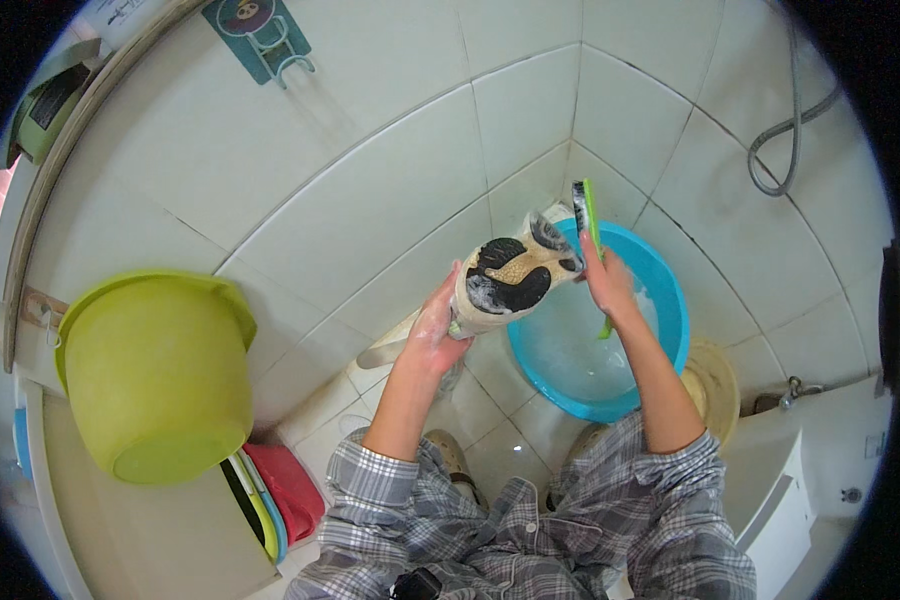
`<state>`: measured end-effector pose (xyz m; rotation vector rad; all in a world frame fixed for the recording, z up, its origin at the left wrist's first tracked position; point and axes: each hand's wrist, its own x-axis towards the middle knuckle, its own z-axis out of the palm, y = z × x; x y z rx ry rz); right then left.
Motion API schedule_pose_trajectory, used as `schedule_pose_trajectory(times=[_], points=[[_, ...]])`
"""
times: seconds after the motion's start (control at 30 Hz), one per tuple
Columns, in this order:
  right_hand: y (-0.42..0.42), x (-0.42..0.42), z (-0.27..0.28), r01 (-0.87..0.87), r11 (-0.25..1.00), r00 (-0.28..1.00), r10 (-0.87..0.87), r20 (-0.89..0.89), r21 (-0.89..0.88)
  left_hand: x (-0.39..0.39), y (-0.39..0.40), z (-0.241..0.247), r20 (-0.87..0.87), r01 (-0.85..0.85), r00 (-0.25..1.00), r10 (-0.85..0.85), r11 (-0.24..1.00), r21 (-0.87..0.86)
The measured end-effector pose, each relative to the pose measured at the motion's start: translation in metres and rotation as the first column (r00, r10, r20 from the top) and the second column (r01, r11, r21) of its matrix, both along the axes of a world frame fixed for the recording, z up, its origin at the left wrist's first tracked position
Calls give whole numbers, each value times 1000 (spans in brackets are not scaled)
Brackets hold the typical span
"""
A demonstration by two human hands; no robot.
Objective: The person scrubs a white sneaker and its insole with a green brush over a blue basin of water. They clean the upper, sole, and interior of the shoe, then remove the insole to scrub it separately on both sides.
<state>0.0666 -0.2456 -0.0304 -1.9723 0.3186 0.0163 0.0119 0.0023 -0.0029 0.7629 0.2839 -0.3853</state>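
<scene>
My left hand grips the heel end of a shoe, whose black and tan sole faces up with white suds on it. In my right hand is a green-handled scrubbing brush, held upright with foam on its dark bristles. The brush is just right of the shoe's toe, with a small gap between them. Below both hands, a round blue plastic basin on the tiled floor holds cloudy, soapy water.
A large lime-green bucket hangs at the left, above red, blue and green plastic basins. A beige round container stands right of the blue basin. A grey shower hose hangs on the right wall. My shoes are near the basin.
</scene>
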Motion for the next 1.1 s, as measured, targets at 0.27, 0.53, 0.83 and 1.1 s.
schedule_pose_trajectory(times=[0.27, 0.53, 0.83, 1.1], points=[[34, -26, -34, -233, 929, 965, 258, 52, -288, 7, 4, -20, -107, -178, 973, 205, 959, 222], [72, -71, 18, -468, 876, 880, 474, 25, -113, 16, 3, -22, -19, -354, 930, 366, 909, 220], [57, -49, -2, -338, 902, 932, 361, 41, -268, 32, 7, -18, -36, -169, 985, 167, 985, -47], [58, -35, 6, -339, 935, 940, 332, -79, -107, 53, 12, -42, -95, -49, 995, 36, 990, -133]])
